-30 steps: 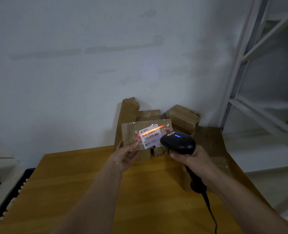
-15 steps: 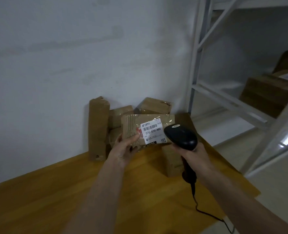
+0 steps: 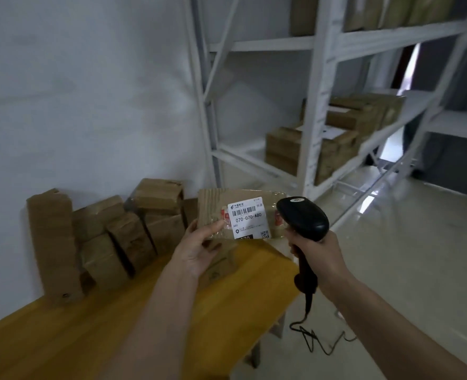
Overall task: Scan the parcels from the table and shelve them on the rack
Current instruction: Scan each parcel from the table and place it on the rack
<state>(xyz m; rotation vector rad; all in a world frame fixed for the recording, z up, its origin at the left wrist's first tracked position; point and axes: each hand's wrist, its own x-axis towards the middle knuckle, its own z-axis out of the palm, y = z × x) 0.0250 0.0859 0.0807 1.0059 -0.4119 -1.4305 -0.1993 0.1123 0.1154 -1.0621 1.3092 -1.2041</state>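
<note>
My left hand grips a flat brown parcel by its lower left corner, held upright above the table's right end. Its white label reads 070-070-A80 and faces me. My right hand grips the handle of a black barcode scanner, whose head sits just right of the parcel's label. No scan beam shows. Several more brown parcels lean against the wall at the back of the yellow wooden table. The white metal rack stands to the right.
Brown boxes sit on the rack's lower shelf, with bare shelf left of them, and more boxes fill the top shelf. The scanner's cable trails onto the pale floor. A white wall runs behind the table.
The red scan beam on the label has gone out. My view has swung right toward the rack, and both hands with parcel and scanner have moved right over the table's end.
</note>
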